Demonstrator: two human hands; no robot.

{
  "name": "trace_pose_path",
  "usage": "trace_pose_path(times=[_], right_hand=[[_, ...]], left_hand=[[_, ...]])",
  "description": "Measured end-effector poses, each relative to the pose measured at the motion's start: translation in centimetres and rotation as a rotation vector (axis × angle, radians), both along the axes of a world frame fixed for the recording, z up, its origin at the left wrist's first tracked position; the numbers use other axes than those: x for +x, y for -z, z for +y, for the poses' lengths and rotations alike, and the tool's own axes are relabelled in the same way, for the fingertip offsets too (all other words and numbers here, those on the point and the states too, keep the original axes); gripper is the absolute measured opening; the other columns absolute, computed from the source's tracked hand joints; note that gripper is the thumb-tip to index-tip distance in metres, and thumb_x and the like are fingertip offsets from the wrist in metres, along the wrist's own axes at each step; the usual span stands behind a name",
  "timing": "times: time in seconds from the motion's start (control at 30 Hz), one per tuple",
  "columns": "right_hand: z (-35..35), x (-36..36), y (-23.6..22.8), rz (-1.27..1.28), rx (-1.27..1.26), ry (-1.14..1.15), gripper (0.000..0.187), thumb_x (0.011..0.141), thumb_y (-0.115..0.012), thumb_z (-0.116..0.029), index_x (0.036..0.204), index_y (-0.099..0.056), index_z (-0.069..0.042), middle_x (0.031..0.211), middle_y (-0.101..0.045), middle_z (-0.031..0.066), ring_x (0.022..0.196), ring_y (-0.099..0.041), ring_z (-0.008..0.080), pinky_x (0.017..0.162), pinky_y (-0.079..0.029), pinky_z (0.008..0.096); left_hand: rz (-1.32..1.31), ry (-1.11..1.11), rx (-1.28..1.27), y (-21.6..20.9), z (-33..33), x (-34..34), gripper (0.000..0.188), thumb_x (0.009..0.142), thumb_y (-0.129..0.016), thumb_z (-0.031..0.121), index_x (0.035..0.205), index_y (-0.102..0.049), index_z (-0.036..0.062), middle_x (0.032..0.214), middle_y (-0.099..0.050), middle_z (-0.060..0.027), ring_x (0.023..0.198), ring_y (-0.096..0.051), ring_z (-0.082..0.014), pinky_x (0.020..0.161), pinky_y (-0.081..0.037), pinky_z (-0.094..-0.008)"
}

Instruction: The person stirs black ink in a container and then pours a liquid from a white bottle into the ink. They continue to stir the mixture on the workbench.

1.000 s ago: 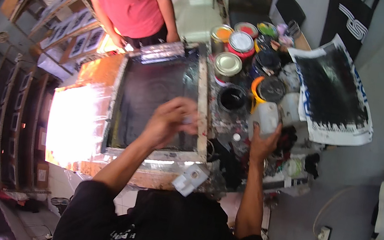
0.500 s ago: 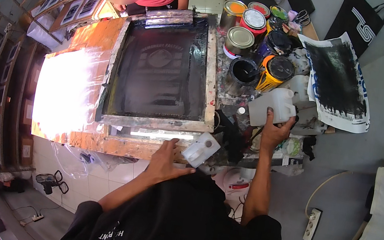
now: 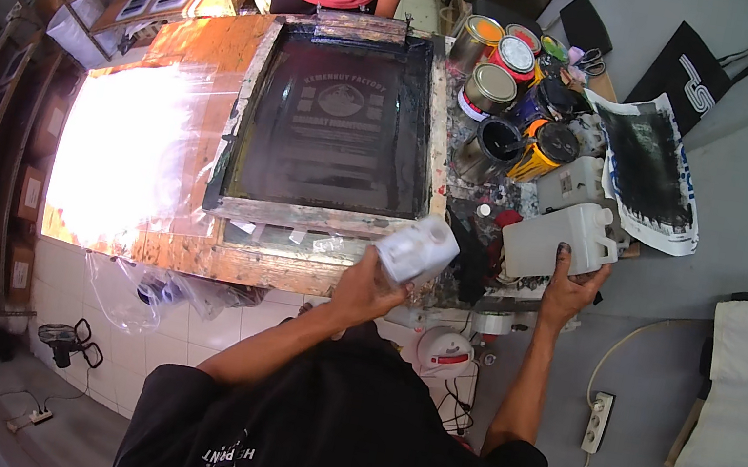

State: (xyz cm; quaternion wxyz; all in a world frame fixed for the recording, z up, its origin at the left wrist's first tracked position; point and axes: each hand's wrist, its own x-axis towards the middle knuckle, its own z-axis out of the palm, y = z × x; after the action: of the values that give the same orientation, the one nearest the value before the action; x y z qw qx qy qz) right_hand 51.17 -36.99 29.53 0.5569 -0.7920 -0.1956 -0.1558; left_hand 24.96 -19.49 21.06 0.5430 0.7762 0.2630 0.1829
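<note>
Left fingers (image 3: 370, 268) grip a white container (image 3: 418, 249); right fingers (image 3: 563, 262) hold a translucent jug (image 3: 534, 239).

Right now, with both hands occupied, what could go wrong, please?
The small white bottle in the left hand is near the screen frame; if its neck is open, liquid might drip onto the frame.

The large jug in the right hand is close to the open dark pot; a careless swing could tip that pot.

Glare bleaches the left tabletop (image 3: 212, 50) while the fisheye rim darkens.
</note>
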Motion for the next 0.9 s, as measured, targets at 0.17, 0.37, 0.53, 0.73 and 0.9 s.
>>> trace_pose_path(times=[0.17, 0.37, 0.53, 0.73, 0.9], right_hand=[[0.4, -1.4, -3.0, -0.028, 0.015, -0.046, 0.068, 0.087, -0.076, -0.001, 0.144, -0.04, 0.005, 0.133, -0.055, 0.0192, 0.116, -0.061, 0.0262, 0.096, -0.051, 0.0364], [7.1, -2.1, -7.5, -0.078, 0.18, -0.325, 0.062, 0.086, -0.076, 0.002, 0.139, -0.044, 0.003, 0.128, -0.058, 0.0154, 0.11, -0.061, 0.0225, 0.098, -0.048, 0.0334], [15.7, -0.1, -9.0, 0.058, 0.16, -0.522, 0.062, 0.085, -0.078, -0.002, 0.138, -0.046, 0.0, 0.12, -0.063, 0.0119, 0.107, -0.063, 0.0189, 0.094, -0.051, 0.0325], [27.5, 4.7, -8.7, -0.054, -0.054, -0.707, 0.066, 0.077, -0.086, -0.012, 0.133, -0.053, 0.0, 0.114, -0.069, 0.0157, 0.1, -0.071, 0.0225, 0.086, -0.057, 0.0348], [36.0, 8.6, -6.8, -0.181, -0.241, -0.847, 0.074, 0.074, -0.087, -0.012, 0.137, -0.051, 0.001, 0.12, -0.065, 0.0189, 0.108, -0.067, 0.0296, 0.091, -0.055, 0.0395]], left_hand=[[-0.361, -0.127, -0.155, -6.6, 7.7, -1.2, 0.065, 0.087, -0.077, 0.013, 0.136, -0.039, -0.0021, 0.113, -0.068, -0.0149, 0.104, -0.069, -0.0216, 0.087, -0.055, -0.0332], [-0.291, -0.163, 0.177, -11.7, 21.2, 0.2, 0.061, 0.086, -0.077, 0.012, 0.136, -0.044, -0.0008, 0.11, -0.07, -0.0123, 0.087, -0.063, -0.0129, 0.072, -0.049, -0.0268], [-0.227, -0.138, 0.289, -13.7, 28.2, 3.0, 0.065, 0.085, -0.077, 0.011, 0.139, -0.044, -0.0021, 0.111, -0.068, -0.0169, 0.093, -0.064, -0.0194, 0.083, -0.051, -0.0325], [0.043, -0.184, 0.36, -12.9, 35.7, 6.0, 0.075, 0.078, -0.08, 0.014, 0.141, -0.043, -0.0035, 0.11, -0.068, -0.0191, 0.102, -0.067, -0.0245, 0.088, -0.052, -0.0345], [0.007, -0.217, 0.442, -10.2, 40.9, 6.7, 0.075, 0.079, -0.079, 0.014, 0.142, -0.042, -0.0023, 0.115, -0.068, -0.0247, 0.111, -0.068, -0.0338, 0.095, -0.052, -0.0407]])
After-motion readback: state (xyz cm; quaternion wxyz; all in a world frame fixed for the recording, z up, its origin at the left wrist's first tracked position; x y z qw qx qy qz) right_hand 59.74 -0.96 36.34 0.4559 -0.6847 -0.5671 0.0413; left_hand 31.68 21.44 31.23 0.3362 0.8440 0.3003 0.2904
